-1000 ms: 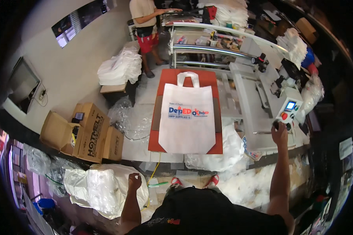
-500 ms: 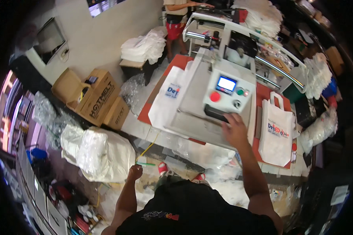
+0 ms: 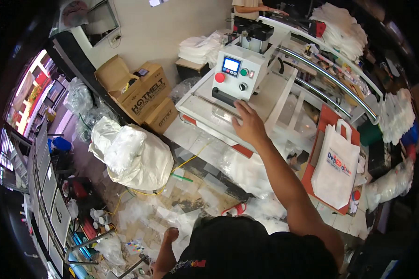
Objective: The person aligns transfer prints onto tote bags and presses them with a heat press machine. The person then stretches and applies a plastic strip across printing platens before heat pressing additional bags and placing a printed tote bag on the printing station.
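My right hand (image 3: 251, 124) reaches forward to the heat press, its fingers stretched out and apart. The fingertips are at the right end of the black handle (image 3: 224, 97) on the press's white control box (image 3: 239, 76), which carries a lit screen, a red button and knobs. Beneath the box, the flat press plate (image 3: 205, 109) lies over the left orange-red bed (image 3: 241, 151). A white printed tote bag (image 3: 336, 165) lies flat on the right bed (image 3: 312, 179). Low at my side, my left hand (image 3: 171, 234) is closed, with nothing seen in it.
Curved chrome rails (image 3: 330, 76) run behind the press. To the left stand cardboard boxes (image 3: 137, 93) and a large white sack (image 3: 132, 156). A yellow cord (image 3: 195, 156) and plastic scraps lie on the floor. Another person (image 3: 246, 9) stands at the back beside stacked white bags (image 3: 340, 30).
The press head has slid left along its rails, my right hand moving with it. It now covers the left bed, hiding the printed bag seen there before. My view has shifted too.
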`<state>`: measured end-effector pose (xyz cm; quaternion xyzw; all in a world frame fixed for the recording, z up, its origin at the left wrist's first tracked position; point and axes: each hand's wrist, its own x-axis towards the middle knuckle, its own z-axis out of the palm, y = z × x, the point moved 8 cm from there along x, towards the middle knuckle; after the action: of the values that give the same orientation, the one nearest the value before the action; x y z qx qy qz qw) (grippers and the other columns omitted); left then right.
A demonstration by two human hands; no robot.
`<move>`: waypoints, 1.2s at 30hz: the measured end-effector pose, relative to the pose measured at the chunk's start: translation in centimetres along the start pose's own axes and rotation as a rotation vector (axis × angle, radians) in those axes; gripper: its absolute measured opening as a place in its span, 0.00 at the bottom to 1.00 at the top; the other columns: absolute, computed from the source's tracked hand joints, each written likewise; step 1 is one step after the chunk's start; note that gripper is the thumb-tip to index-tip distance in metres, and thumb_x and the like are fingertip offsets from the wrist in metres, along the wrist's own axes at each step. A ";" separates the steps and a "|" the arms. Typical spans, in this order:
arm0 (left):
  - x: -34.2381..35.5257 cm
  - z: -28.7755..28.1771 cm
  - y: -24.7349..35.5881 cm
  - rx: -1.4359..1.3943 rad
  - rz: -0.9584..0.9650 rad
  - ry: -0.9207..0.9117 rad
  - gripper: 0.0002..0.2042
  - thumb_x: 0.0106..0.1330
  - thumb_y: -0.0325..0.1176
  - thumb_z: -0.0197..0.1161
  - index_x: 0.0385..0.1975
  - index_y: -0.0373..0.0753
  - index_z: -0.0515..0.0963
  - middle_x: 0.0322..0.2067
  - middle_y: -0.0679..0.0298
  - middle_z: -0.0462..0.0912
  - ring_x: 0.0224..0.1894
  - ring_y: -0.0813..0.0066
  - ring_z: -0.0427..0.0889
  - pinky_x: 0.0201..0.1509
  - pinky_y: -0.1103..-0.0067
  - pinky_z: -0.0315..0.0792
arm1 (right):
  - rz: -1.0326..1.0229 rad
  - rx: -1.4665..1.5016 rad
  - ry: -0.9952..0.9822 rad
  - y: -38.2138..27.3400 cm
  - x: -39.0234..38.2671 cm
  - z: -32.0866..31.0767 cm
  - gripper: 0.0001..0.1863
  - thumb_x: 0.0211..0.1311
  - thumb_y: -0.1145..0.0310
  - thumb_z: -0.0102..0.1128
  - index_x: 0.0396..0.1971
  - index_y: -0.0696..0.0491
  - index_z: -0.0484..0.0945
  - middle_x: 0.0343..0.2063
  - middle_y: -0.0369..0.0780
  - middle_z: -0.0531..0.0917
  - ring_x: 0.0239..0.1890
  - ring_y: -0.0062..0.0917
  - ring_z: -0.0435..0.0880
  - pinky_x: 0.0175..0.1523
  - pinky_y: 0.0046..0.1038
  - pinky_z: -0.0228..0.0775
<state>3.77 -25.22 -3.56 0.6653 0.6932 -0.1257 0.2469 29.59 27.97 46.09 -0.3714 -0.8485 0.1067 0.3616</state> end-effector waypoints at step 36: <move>0.5 -1.8 27.1 -1.132 -0.571 -0.035 0.09 0.61 0.32 0.58 0.36 0.37 0.80 0.27 0.63 0.81 0.24 0.72 0.82 0.25 0.75 0.76 | 0.924 -0.569 0.102 51.0 -43.4 -36.8 0.15 0.49 0.68 0.63 0.37 0.59 0.81 0.44 0.55 0.79 0.47 0.44 0.79 0.53 0.38 0.72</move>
<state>30.13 -21.62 1.91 0.2184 0.7984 0.1886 0.5284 103.38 29.76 26.32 -0.7934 -0.5738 0.0022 0.2031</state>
